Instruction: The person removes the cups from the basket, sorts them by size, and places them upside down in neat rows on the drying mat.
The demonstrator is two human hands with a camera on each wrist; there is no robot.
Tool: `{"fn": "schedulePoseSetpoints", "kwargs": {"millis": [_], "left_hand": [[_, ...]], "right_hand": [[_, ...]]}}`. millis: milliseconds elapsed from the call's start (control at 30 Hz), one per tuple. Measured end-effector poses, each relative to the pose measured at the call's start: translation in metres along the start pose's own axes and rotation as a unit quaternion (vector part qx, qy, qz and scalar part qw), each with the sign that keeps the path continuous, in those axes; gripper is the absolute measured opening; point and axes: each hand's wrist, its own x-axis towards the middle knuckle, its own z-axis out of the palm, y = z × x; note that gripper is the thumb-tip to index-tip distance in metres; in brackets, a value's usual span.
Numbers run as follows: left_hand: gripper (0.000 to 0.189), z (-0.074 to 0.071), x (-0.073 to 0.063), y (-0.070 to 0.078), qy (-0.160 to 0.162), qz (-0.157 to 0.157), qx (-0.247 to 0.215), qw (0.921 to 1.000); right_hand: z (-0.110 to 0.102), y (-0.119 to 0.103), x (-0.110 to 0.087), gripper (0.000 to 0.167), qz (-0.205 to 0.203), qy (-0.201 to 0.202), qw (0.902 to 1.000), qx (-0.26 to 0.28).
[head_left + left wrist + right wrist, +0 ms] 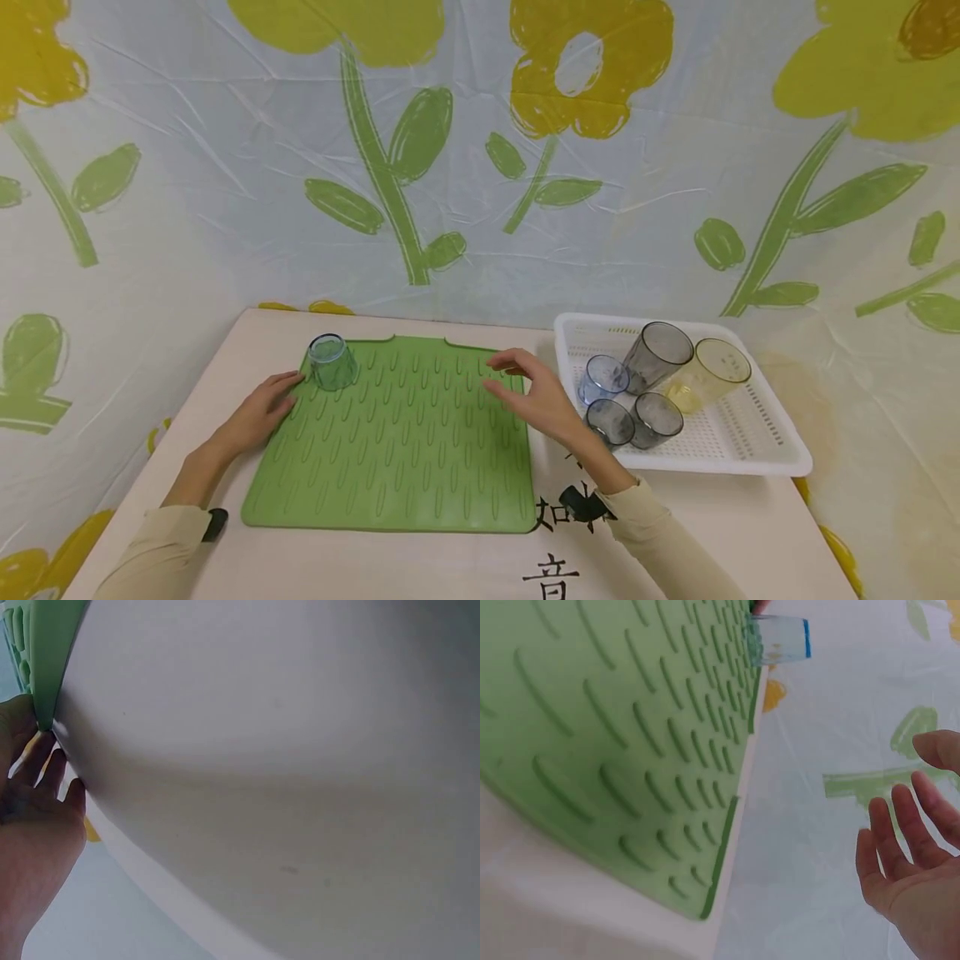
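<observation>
A clear blue drinking glass [333, 364] stands at the far left corner of a green ridged mat [405, 442], its darker blue rim facing up. My left hand [262, 408] rests at the mat's left edge, fingertips close to the glass. In the left wrist view, the thumb and fingers [52, 769] lie right at that edge. My right hand [542, 398] is raised over the mat's far right part, fingers loosely bent and thumb apart, holding nothing. The right wrist view shows the same hand [922, 855] with its fingers spread.
To the right sits a white plastic basket [765, 450] holding several glasses: a tall grey glass [657, 358], a yellow glass [720, 371], a small blue glass [603, 379] and smaller grey ones [657, 419]. A flower-printed cloth [480, 275] hangs behind the table.
</observation>
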Motion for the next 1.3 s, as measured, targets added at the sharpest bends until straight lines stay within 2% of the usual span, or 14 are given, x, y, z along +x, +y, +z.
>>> {"fn": "schedulePoseSetpoints", "kwargs": {"millis": [367,800,1100,1300], "left_hand": [[0.041,0.001,0.000,0.001,0.008,0.018,0.006,0.9998],[0.042,0.002,0.001,-0.005,0.009,0.020,0.008,0.9997],[0.042,0.001,0.000,-0.002,0.008,0.014,0.008,0.9998],[0.042,0.001,0.000,-0.002,0.006,0.014,0.009,0.9998]], "right_hand": [[-0.036,0.015,-0.023,0.028,-0.014,0.072,0.9971,-0.020],[-0.074,0.034,-0.051,0.030,0.022,0.135,0.9903,-0.026],[-0.097,0.046,-0.074,0.035,0.053,0.171,0.9820,-0.060],[-0.115,0.053,-0.093,0.042,0.051,0.196,0.9751,-0.091]]}}
